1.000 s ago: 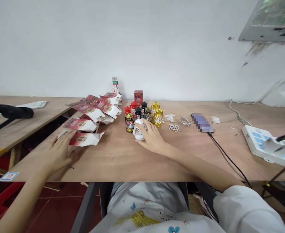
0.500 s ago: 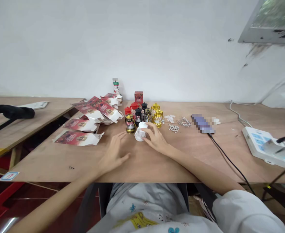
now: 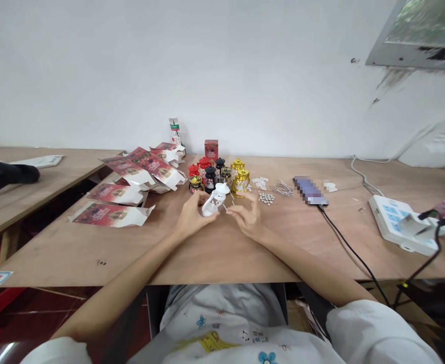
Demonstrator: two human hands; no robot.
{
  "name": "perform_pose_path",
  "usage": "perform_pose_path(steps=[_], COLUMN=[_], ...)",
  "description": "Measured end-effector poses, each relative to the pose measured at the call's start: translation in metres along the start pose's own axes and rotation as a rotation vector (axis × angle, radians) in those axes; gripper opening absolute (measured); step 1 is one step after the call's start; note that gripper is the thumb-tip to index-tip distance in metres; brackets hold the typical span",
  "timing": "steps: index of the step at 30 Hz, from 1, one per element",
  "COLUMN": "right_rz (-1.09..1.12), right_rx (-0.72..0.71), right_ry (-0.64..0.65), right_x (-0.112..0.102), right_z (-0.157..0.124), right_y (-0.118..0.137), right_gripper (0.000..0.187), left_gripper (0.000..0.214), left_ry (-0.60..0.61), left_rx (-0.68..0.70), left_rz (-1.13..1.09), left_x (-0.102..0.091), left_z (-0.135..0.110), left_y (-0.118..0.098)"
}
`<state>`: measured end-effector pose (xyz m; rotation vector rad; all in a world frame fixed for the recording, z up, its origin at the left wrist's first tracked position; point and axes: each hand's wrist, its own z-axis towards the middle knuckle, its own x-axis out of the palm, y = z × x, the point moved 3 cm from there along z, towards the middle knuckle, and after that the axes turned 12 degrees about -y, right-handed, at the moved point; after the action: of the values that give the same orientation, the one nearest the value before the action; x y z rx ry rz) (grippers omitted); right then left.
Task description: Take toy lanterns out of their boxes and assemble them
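A small white lantern (image 3: 215, 199) with a clear middle is tilted in my left hand (image 3: 192, 214), whose fingers are wrapped round its body. My right hand (image 3: 248, 216) is beside it, thumb and forefinger pinching a thin wire handle (image 3: 231, 198) at the lantern's side; its other fingers are raised. Just behind my hands stand several small lanterns: a bronze lantern (image 3: 195, 184), a black lantern (image 3: 210, 179), a red lantern (image 3: 193, 170) and a gold lantern (image 3: 241, 183).
Flattened red-and-white boxes (image 3: 112, 214) lie at the left, with an upright red box (image 3: 211, 149) at the back. Right of the lanterns are button cells (image 3: 266, 198), wire pieces (image 3: 282, 188), white bits (image 3: 259, 182), a phone (image 3: 310, 191) on a cable, and a power strip (image 3: 400, 225).
My left hand has come in from the table and taken hold of the white lantern, now lifted and tilted. My right hand has shifted from the lantern's body to its wire handle.
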<state>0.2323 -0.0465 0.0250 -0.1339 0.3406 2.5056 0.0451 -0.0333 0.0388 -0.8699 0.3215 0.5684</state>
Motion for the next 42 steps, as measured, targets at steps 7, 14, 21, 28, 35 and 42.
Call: perform_pose_path(steps=[7, 14, 21, 28, 35, 42], right_rz=[0.038, 0.264, 0.469, 0.411, 0.362, -0.33], right_rx=[0.478, 0.787, 0.922, 0.85, 0.961, 1.062], right_ry=[-0.196, 0.131, 0.14, 0.126, -0.173, -0.322], right_x=[-0.008, 0.013, 0.025, 0.02, 0.003, -0.067], right_z=[0.011, -0.005, -0.014, -0.009, 0.007, 0.003], right_y=[-0.036, -0.054, -0.052, -0.047, -0.091, -0.173], right_gripper=[0.022, 0.027, 0.018, 0.025, 0.033, 0.028], left_gripper=[0.039, 0.036, 0.037, 0.039, 0.045, 0.058], left_ry=[-0.099, 0.009, 0.081, 0.047, -0.032, 0.057], left_rx=[0.038, -0.049, -0.057, -0.168, -0.097, -0.102], left_rz=[-0.08, -0.221, -0.186, -0.195, -0.33, -0.55], left_x=[-0.015, -0.011, -0.005, -0.001, -0.007, -0.004], left_z=[0.01, 0.008, 0.006, 0.007, 0.007, 0.004], left_y=[-0.001, 0.001, 0.004, 0.012, 0.001, -0.003])
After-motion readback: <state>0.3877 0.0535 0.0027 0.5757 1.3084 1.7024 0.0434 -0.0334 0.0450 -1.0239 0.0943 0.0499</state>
